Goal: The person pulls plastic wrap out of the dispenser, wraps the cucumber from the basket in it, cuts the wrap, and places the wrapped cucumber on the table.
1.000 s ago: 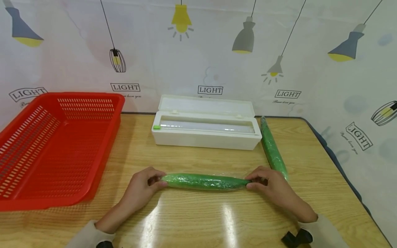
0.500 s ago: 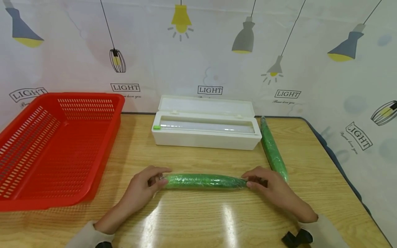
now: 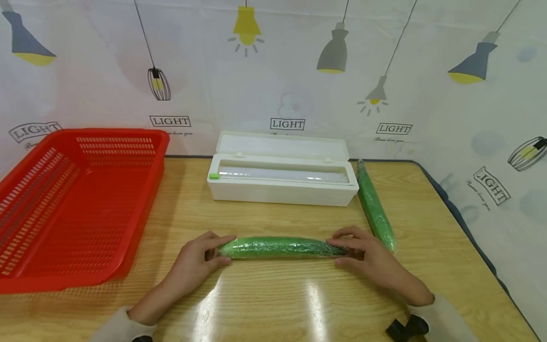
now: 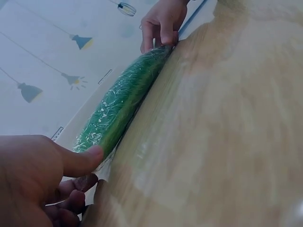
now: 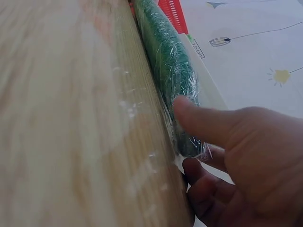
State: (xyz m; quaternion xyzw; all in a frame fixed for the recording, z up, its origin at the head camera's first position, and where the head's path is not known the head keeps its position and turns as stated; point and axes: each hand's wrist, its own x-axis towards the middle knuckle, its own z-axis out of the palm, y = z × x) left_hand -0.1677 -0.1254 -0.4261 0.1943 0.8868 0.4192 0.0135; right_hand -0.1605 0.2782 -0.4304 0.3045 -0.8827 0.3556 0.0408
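Observation:
A cucumber in clear plastic wrap lies crosswise on the wooden table in the head view. At its paler left end, my left hand holds it between thumb and fingers. My right hand grips the darker right end, its thumb on the near side and fingers on the far side. In the left wrist view, the left thumb lies against the wrapped end. Loose film shows around the cucumber's tip in the right wrist view, beside the right thumb.
A white cling-film box with its lid raised stands at the back, a roll inside. Another wrapped cucumber lies slanting beside its right end. At left sits a red plastic basket. A printed curtain hangs behind the table.
The cucumber has turned a little between the hands and shifted slightly away from me. My right fingers have moved left, further over its dark end. The box, basket and second cucumber stay put.

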